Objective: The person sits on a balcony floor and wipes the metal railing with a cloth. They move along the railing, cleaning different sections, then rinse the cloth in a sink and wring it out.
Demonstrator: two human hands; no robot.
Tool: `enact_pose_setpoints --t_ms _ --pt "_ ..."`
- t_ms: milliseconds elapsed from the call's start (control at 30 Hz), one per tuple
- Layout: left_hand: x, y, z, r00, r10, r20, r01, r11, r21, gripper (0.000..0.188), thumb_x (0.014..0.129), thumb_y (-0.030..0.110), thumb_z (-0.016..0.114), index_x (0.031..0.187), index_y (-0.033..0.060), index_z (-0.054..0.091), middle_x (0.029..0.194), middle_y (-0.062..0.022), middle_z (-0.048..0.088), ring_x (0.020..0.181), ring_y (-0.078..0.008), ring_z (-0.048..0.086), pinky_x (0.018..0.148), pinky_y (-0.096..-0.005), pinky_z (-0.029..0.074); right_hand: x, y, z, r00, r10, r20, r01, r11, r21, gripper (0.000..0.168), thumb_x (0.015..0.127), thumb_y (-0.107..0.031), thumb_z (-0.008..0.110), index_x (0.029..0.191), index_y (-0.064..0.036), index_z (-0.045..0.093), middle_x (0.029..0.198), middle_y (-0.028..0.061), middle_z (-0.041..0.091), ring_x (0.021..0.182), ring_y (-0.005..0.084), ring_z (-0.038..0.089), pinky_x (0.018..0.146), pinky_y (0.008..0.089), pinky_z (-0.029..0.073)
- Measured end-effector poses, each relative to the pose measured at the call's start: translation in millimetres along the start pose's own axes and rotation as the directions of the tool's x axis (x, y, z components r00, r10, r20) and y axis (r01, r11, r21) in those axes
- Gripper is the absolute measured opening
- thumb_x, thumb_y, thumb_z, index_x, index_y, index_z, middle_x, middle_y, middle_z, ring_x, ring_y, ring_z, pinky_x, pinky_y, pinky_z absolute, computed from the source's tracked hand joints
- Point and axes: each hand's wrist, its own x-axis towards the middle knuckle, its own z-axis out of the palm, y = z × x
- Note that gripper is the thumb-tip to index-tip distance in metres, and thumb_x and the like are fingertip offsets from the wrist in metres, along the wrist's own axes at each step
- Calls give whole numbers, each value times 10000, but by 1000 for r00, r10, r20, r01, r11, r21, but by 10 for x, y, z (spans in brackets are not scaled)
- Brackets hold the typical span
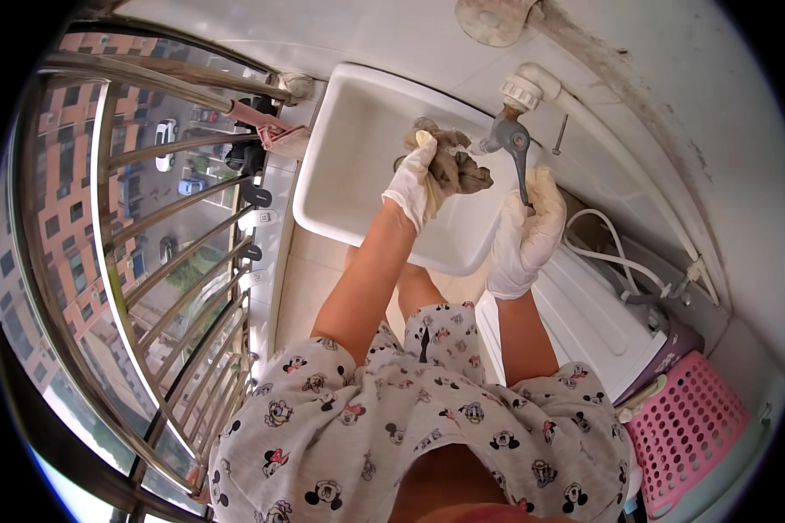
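My left hand (pixel 422 180), in a whitish glove, grips a crumpled, wet-looking brown cloth (pixel 461 171) above the white sink basin (pixel 340 196). The cloth is close under the spout of a grey lever tap (pixel 513 136), where a little clear water shows. My right hand (pixel 528 229), gloved alike, is at the lower end of the tap's lever, with thumb and fingers on either side of it. Part of the drain shows behind the cloth; my left hand and the cloth hide some of the basin floor.
Metal window bars (pixel 170 229) run along the left, with a pink-handled tool (pixel 281 134) leaning by the sink. A white pipe (pixel 621 157) follows the wall. On the right are a white lidded appliance (pixel 595 320), a hose (pixel 611 252) and a pink perforated basket (pixel 690 438).
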Motion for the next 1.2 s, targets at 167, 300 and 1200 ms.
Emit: enact_pose_setpoints --t_ms 167,300,1200 --pt "-48 -141 -102 970 83 -230 12 924 383 425 948 404 578 1160 41 514 1012 -64 610 776 -167 619 691 -316 553 -239 1364 330 463 821 333 -883 459 95 437 971 -413 525 1157 -29 618 1056 83 651 968 129 599 825 285 491" --pt "-128 -159 -120 871 204 -447 116 798 591 515 917 502 588 1187 69 518 1016 -60 626 806 -174 621 725 -342 528 22 1292 671 340 804 487 -940 294 171 368 896 -341 632 1088 -28 620 963 55 633 868 156 570 793 312 461" --pt "65 -302 43 980 66 -189 -49 995 91 323 973 313 468 1128 46 563 1086 -124 631 905 -263 637 827 -410 555 -286 971 109 785 609 117 -605 793 -70 276 954 -146 526 1190 -19 591 1055 36 621 918 157 603 859 290 490"
